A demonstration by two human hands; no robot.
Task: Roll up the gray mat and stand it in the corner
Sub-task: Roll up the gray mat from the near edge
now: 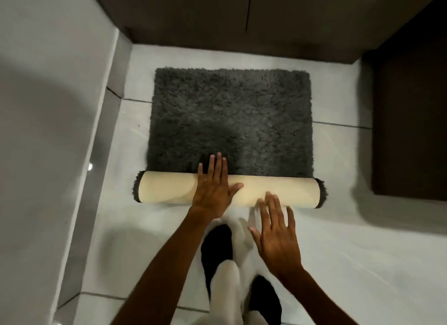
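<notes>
The gray mat (232, 121) lies on the white tiled floor (362, 264), its near end rolled, cream backing outward. The left hand (212, 191) presses flat on the roll, fingers spread; the right hand (278, 237), open, hovers just short of it. Dark shoes are partly hidden by pale trouser legs.

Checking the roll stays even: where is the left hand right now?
In the head view, the left hand lies flat on the rolled part of the gray mat, left of centre, fingertips reaching the pile.
</notes>
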